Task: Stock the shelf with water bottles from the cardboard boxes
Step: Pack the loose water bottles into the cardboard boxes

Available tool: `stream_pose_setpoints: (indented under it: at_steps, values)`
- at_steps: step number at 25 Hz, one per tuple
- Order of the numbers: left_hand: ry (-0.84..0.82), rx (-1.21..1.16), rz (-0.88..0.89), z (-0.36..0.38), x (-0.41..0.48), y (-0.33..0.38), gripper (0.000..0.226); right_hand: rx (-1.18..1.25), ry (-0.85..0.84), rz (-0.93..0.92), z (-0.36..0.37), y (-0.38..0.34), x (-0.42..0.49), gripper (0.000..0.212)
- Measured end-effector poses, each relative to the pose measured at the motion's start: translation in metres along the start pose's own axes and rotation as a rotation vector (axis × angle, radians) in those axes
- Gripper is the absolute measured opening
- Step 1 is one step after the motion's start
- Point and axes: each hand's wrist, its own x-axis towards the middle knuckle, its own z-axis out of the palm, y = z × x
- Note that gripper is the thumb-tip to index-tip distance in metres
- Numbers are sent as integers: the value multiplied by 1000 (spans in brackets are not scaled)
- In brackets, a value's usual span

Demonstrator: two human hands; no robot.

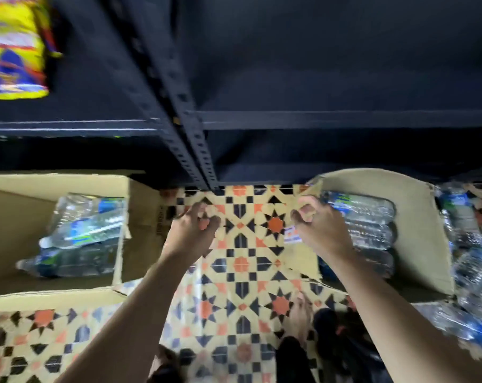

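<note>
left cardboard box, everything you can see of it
Plain brown corrugated card, the left cardboard box is open on top, flaps folded outward. It sits on the patterned tile floor before the dark shelf. A few clear water bottles with blue labels lie on their sides at its right; the rest of its bottom is bare. Dark print marks its right side. The left hand hovers beside it.

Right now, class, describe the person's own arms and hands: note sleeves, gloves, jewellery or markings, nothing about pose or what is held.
The left forearm and right forearm are bare up to the frame's edge: no sleeve shows. The left hand and right hand wear no gloves. No watch, bracelet or ring can be made out, though motion blur could hide a thin one.
</note>
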Motion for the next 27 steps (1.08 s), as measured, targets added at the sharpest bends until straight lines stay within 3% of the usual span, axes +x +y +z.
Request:
stream_pose_setpoints:
  at_steps: [3,8,15,22,25,27]
  values:
    - [79,-32,-22,-74,2,-70,42,125,-62,-15,54,-80,-23,33]
    - [158,1,-112,-167,15,-174,55,123,-180,-52,139,-173,-40,43]
    - [287,46,-241,-232,45,-291,63,214,-258,-75,240,-251,-32,68]
    - [400,54,-342,-265,86,-405,96,346,-101,168,339,-264,-33,93]
    - [395,87,-469,-265,95,-451,100,299,-37,269,371,-262,-36,82]
    - [327,63,-519,-276,107,-474,89,246,42,321,382,-257,-41,68]
